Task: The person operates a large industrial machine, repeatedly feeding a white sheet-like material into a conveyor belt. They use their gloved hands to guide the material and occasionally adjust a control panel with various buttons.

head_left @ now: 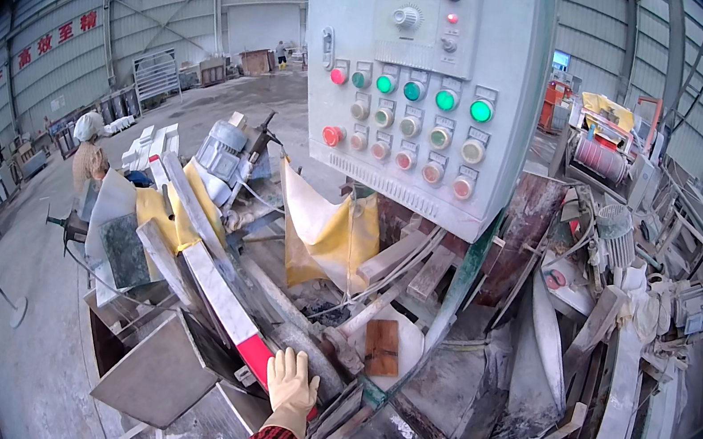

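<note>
My left hand (291,383), in a cream rubber glove below a red-and-black checked sleeve, lies with its palm down and fingers stretched out. It rests on the red end of a red-and-white beam (219,295), not wrapped around it. A large grey control cabinet (425,77) stands ahead, with rows of red, green and pale buttons, a dial and lit green lamps. My right hand does not show; a small tan patch at the lower edge is too unclear to name.
Grey slabs (155,367) lean beside the beam on the left. Behind it stand a motor (222,150) and a yellow-and-white sheet (327,230). Another red-and-white beam (611,418) curves along the right. A person (90,151) in a pale head covering is at the far left.
</note>
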`<action>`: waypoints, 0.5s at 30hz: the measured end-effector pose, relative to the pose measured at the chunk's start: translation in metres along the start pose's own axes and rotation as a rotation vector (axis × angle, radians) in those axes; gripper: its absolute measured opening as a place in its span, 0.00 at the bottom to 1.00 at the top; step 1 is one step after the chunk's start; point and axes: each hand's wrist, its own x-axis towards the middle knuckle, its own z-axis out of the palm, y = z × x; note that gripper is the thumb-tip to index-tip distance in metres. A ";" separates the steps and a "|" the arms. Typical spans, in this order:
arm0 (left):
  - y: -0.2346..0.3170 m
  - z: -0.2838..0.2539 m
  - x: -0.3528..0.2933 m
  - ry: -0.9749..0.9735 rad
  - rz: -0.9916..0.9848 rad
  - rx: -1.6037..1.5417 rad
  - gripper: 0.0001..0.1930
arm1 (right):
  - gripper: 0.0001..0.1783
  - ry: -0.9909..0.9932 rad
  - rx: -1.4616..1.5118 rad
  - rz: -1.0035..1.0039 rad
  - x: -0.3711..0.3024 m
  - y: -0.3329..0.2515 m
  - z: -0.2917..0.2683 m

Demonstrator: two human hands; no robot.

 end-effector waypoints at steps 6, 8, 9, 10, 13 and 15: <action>0.002 -0.002 -0.004 -0.046 0.007 -0.009 0.33 | 0.21 -0.057 0.008 0.037 0.000 -0.005 0.003; 0.002 -0.003 -0.006 -0.041 0.018 -0.007 0.33 | 0.21 -0.077 0.009 0.052 0.000 -0.007 0.004; 0.002 -0.003 -0.007 -0.056 0.012 -0.016 0.33 | 0.21 -0.089 0.010 0.062 0.000 -0.008 0.004; 0.002 -0.003 -0.007 -0.059 0.013 -0.022 0.34 | 0.21 -0.099 0.012 0.072 0.001 -0.009 0.005; 0.002 -0.003 -0.010 -0.059 0.022 -0.040 0.34 | 0.21 -0.138 0.014 0.109 0.002 -0.013 0.006; 0.002 -0.003 -0.011 -0.052 0.031 -0.046 0.35 | 0.21 -0.163 0.015 0.136 0.002 -0.016 0.006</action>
